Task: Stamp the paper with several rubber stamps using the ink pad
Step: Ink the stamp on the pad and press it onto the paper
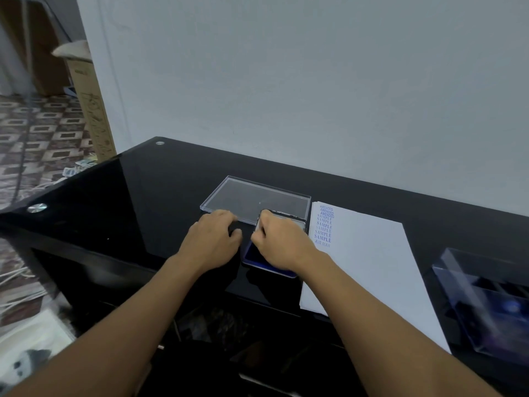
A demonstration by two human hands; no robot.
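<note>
**A:** Head view first: where is the rubber stamp (258, 226)?

**B:** Pinched in my right hand (279, 239), thumb against fingers, over the blue ink pad (249, 255). My knuckles hide whether its face touches the ink.

**A:** And the paper?

**B:** The paper (372, 267) lies just right of the pad, its long axis running away from me. The blue prints (324, 227) run in a column down its left edge. The free space under the last one sits just beside my grip, so I judge a short carry rightwards. My right hand is the nearer one.

**A:** Your left hand?

**B:** My left hand (211, 239) rests curled at the pad's left edge on the black table (143, 196). I cannot tell whether it grips anything.
</note>
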